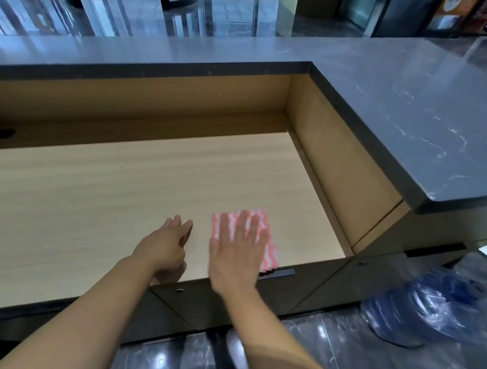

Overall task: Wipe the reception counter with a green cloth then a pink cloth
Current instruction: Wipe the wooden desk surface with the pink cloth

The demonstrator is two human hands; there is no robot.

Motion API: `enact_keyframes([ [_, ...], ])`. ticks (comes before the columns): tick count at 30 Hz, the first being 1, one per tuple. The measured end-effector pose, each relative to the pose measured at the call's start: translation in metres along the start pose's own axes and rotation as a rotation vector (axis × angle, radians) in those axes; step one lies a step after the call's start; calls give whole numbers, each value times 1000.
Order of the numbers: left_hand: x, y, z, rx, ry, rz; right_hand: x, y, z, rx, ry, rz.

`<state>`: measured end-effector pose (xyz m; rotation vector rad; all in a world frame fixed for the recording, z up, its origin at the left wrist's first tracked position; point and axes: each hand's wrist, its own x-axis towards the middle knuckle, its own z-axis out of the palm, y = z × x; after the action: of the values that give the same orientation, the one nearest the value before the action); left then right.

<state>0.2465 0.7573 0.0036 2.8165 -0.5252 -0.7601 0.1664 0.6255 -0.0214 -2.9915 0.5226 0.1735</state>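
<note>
Bare forearms reach over the near edge of a reception desk's pale wooden worktop, where the left hand rests with fingers loose and apart, holding nothing. Just beside it the right hand presses flat, fingers straight and spread, on the folded pink cloth, which lies at the worktop's near edge with one corner over the lip. No green cloth can be made out. A raised grey stone counter wraps the back and right side. Nothing pinches the cloth, so a stroke toward the body could likely push it off onto the floor, or the palm may slide across it
</note>
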Motion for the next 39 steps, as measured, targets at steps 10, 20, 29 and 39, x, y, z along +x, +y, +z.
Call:
enact_keyframes([
  [10,-7,6,0,121,101,-18,60,73,4,-50,10,-199],
  [20,5,-2,-17,160,187,64,106,108,-18,67,-5,250],
  [29,49,-27,-37,35,140,25,116,-53,0,-8,-30,-353],
  [39,108,-9,-64,114,51,20,194,114,-12,-147,42,-176],
])
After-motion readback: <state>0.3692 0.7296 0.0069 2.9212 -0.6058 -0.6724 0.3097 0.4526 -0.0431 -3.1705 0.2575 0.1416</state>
